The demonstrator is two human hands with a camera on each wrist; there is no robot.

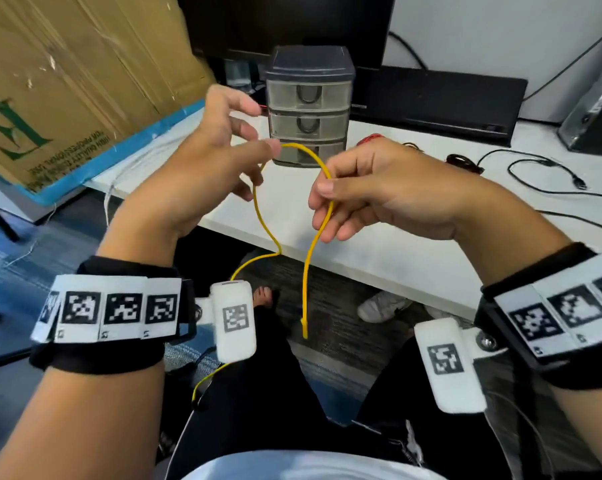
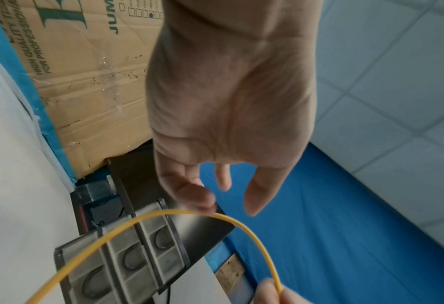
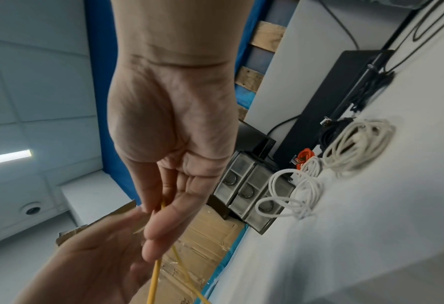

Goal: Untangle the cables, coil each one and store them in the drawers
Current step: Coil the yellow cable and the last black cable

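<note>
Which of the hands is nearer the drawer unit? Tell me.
Left. The left hand hovers just beside the drawer unit, fingertips near its front; the right hand pinches the yellow cable lower, toward the table edge.

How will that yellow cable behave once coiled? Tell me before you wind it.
Probably floppy: the yellow cable hangs limp below the right hand. Likely somewhat springy too, since it holds a smooth arch toward the left hand, so a coil may loosen. It looks thin and light.

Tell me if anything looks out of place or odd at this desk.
Nothing is damaged or spilled. The yellow cable pinched by the right hand trails off the table into the lap, uncoiled. All three drawers are shut, with coiled white cables waiting beside them.
</note>
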